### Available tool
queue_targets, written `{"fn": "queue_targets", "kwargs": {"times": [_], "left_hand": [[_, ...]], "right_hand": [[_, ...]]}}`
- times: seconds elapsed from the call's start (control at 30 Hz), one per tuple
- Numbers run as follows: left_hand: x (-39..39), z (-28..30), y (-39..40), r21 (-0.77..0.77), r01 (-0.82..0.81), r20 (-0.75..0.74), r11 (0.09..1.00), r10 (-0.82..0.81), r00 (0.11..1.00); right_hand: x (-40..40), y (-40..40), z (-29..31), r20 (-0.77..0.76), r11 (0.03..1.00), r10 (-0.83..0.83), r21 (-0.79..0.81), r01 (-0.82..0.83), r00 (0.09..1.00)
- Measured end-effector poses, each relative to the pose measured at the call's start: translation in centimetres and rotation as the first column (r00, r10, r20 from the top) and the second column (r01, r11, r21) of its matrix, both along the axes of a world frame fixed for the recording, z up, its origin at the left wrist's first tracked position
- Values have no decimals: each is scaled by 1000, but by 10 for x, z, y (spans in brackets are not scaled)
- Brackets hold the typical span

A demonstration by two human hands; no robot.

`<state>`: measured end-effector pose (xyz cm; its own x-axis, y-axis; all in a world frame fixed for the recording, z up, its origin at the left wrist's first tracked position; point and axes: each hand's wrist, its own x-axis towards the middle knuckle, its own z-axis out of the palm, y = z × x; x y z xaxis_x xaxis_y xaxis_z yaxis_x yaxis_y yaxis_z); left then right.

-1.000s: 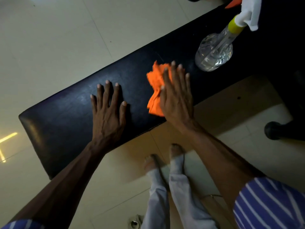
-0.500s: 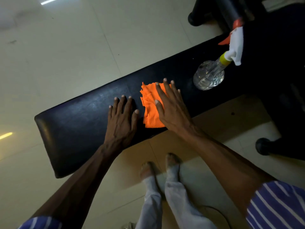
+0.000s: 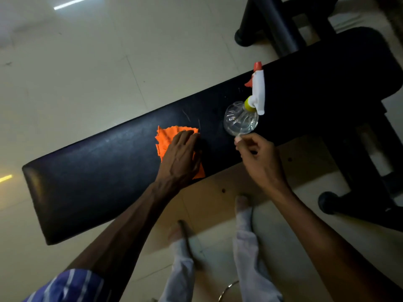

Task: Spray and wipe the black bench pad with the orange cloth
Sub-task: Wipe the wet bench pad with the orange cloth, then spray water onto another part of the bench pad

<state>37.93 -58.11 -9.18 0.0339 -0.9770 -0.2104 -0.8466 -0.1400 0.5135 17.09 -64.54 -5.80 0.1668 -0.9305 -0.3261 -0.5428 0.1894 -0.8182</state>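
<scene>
The long black bench pad runs diagonally from lower left to upper right. An orange cloth lies near its middle, close to the near edge. My left hand rests on the cloth, fingers curled over its far right part, and hides much of it. A clear spray bottle with a white trigger head and orange nozzle stands on the pad to the right. My right hand hovers just in front of the bottle's base, fingers loosely curled and holding nothing, its thumb tip right at the bottle.
Black bench frame tubes rise at the top right, and a rubber-capped foot sits on the floor at the right. My feet stand on the pale tiled floor next to the pad's near edge.
My right hand has come off the cloth and moved right to the bottle. My left hand has slid from the bare pad onto the cloth. The view has shifted, showing more of the bench.
</scene>
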Motion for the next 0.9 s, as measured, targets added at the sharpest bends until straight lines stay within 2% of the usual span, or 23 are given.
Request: {"fn": "queue_targets", "kwargs": {"times": [0.17,0.3,0.43,0.53,0.6,0.77,0.83,0.9], "left_hand": [[-32,-10,-29,-29,-17,92,999,19,996],[-57,-11,-43,103,-123,163,987,105,981],[-69,-11,-50,117,-225,180,967,203,963],[-70,-13,-47,134,-242,164,961,220,962],[-70,-13,-46,129,-252,157,959,231,960],[-72,-11,-48,136,-269,123,953,253,960],[-74,-11,-48,130,-284,123,950,269,955],[-76,-10,-48,129,-294,118,947,280,953]], "right_hand": [[-28,-28,4,35,991,-116,-65,118,993],[-23,-69,4,163,990,17,-137,5,986],[3,-103,-1,263,948,222,-282,-145,939],[24,-114,-6,244,895,321,-393,-209,915],[36,-115,-9,255,917,285,-352,-186,924],[43,-144,4,352,987,149,-115,-115,924],[36,-156,13,327,991,125,7,-135,937],[20,-155,21,229,970,197,97,-224,953]]}}
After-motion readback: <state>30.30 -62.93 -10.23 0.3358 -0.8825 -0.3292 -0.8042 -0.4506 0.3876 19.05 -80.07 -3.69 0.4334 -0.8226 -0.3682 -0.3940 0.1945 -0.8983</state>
